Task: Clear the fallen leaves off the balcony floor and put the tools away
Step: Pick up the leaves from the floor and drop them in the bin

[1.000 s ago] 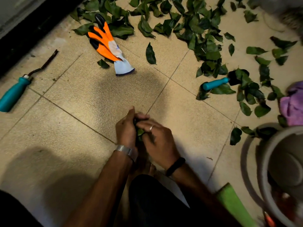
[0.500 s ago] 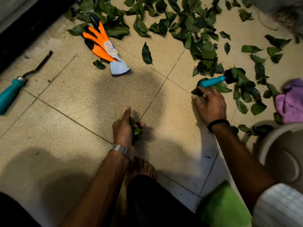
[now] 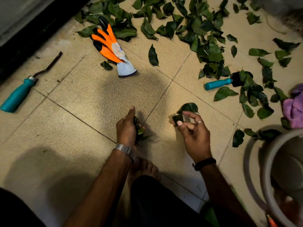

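Dark green leaves (image 3: 203, 35) lie scattered across the far and right parts of the tiled floor. My left hand (image 3: 127, 128) grips a bunch of leaves (image 3: 139, 131) low over the floor at centre. To its right, my right hand (image 3: 193, 131) pinches two leaves (image 3: 185, 112) between thumb and fingers, lifted off the tiles. A teal-handled trowel (image 3: 218, 83) lies half under leaves at right. A teal-handled hook tool (image 3: 19, 94) lies at the far left. An orange and white glove (image 3: 111, 48) lies near the top.
A pale bucket (image 3: 265, 161) stands at the right edge, near my right hand. A purple cloth (image 3: 293, 108) lies behind it. A dark door sill (image 3: 32, 35) runs along the upper left. My bare foot (image 3: 144, 167) rests on the tiles below my hands.
My right hand reached out to the leaves by the trowel handle, picked some up, and has drawn back toward me holding them. My left hand kept its bunch and stayed put.
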Motion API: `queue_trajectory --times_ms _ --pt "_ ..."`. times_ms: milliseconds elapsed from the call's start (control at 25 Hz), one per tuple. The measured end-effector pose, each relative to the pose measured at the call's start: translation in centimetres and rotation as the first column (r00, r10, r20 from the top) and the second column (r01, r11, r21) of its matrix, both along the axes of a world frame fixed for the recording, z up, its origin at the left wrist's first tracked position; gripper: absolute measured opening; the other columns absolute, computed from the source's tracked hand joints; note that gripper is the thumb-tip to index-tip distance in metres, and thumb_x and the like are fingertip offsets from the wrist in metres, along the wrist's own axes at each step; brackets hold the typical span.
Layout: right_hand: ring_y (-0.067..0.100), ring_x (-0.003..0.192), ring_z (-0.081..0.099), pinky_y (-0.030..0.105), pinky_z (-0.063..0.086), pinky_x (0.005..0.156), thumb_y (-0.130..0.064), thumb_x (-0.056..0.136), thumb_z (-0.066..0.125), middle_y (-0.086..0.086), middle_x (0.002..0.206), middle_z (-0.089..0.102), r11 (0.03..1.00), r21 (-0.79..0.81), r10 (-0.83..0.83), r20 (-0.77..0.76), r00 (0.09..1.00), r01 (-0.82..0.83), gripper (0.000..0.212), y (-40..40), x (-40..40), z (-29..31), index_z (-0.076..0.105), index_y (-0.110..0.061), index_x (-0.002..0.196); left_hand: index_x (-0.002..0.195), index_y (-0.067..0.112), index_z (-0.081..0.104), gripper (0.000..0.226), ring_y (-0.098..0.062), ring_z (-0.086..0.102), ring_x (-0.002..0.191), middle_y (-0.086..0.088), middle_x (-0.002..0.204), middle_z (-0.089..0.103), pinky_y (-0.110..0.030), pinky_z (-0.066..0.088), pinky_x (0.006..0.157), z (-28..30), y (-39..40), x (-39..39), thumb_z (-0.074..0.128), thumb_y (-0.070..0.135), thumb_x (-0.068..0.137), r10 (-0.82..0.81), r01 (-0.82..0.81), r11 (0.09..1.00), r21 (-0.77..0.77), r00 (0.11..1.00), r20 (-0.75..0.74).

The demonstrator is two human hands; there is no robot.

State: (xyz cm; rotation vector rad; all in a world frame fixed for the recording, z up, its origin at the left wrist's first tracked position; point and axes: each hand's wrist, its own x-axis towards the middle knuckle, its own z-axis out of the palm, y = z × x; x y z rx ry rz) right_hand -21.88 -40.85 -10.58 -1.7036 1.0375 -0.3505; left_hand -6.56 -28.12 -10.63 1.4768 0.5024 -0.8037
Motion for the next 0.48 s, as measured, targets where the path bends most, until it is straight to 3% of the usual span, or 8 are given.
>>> queue_trajectory --times_ms 80,200,320,400,480 --pt "0.014 0.095 0.072 0.037 0.058 0.086 -0.016 0.091 0.071 -0.002 0.096 0.077 0.998 0.039 -0.059 0.089 0.994 0.056 0.018 1.5 -0.2 0.7 0.067 -0.025 0.106 0.06 0.013 0.056 0.047 -0.015 0.049 0.043 0.0 0.048 0.053 -0.023 0.041 0.047 -0.1 0.2 -0.1 0.064 0.043 0.094 -0.014 0.014 1.0 0.017 1.0 0.018" --pt "0.015 0.084 0.067 0.028 0.054 0.075 -0.015 0.086 0.077 -0.004 0.094 0.07 0.988 -0.147 -0.029 0.132 0.991 0.049 0.01 3.2 0.5 1.9 0.075 -0.02 0.094 0.069 0.009 0.061 0.041 -0.013 0.061 0.052 -0.005 0.06 0.065 -0.023 0.049 0.052 1.0 -0.4 -1.0 0.058 0.036 0.099 -0.086 0.09 0.99 -0.108 0.995 0.046" --pt "0.009 0.096 0.068 0.028 0.055 0.085 -0.009 0.088 0.072 -0.006 0.102 0.072 0.97 -0.221 0.122 0.095 0.988 -0.099 0.013 5.0 2.0 2.1 0.078 -0.015 0.098 0.074 0.003 0.068 0.044 -0.024 0.07 0.073 -0.019 0.08 0.073 -0.033 0.056 0.073 1.5 -1.1 -2.5 0.056 0.036 0.101 -0.227 0.247 0.953 -0.173 0.966 0.126" --pt "0.008 0.108 0.067 0.03 0.053 0.096 -0.005 0.091 0.061 -0.004 0.111 0.074 0.949 -0.138 0.293 0.047 0.955 -0.284 0.024 5.7 2.3 2.1 0.077 -0.012 0.109 0.071 -0.004 0.067 0.053 -0.025 0.062 0.065 -0.019 0.072 0.068 -0.034 0.051 0.067 1.1 -0.9 -2.9 0.061 0.041 0.098 -0.259 0.272 0.962 -0.036 0.944 0.203" --pt "0.011 0.107 0.07 0.031 0.054 0.095 -0.002 0.095 0.06 -0.003 0.109 0.076 0.946 0.071 0.308 0.116 0.944 -0.317 0.025 4.9 2.0 2.7 0.076 -0.011 0.112 0.071 -0.008 0.065 0.058 -0.021 0.054 0.058 -0.015 0.063 0.06 -0.031 0.044 0.061 0.4 -0.1 -2.6 0.064 0.045 0.095 -0.199 0.179 0.978 0.105 0.952 0.233"
